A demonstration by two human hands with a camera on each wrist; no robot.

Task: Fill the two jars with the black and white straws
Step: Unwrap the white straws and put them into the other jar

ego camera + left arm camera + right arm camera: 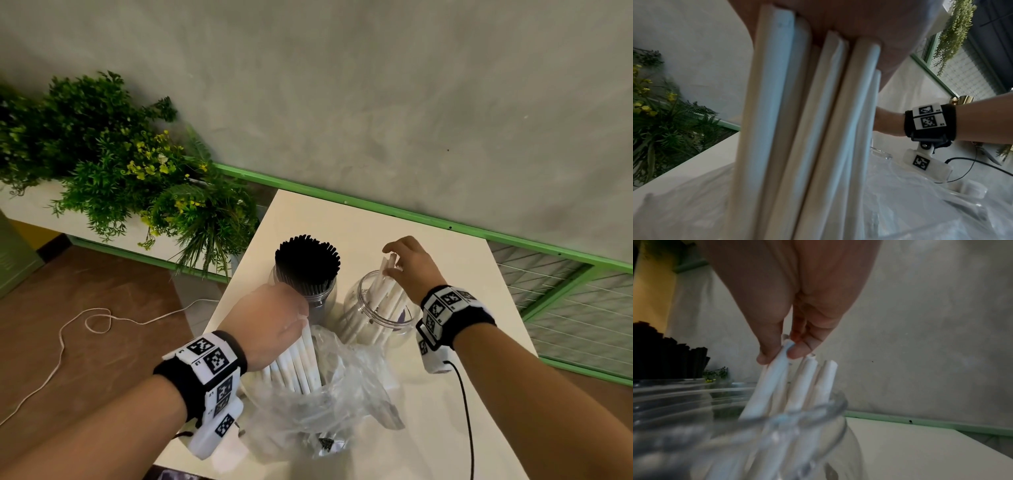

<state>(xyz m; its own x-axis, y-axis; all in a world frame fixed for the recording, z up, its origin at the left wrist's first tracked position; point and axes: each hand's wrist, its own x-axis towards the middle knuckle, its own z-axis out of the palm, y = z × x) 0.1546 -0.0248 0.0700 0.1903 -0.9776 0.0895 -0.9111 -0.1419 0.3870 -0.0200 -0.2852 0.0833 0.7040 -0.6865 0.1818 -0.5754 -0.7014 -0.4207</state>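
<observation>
My right hand [409,265] pinches white straws [385,274] over the clear jar [359,301] at 3 o'clock, seating them upright; my left hand [270,322] grips the bagged bundle [298,363], ready to feed more.

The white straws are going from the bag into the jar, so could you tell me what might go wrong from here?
1. The right hand pinches only the straw tops; one could slip or miss the clear jar.
2. The left hand holds a loose bundle over the plastic bag; some may slide out.
</observation>
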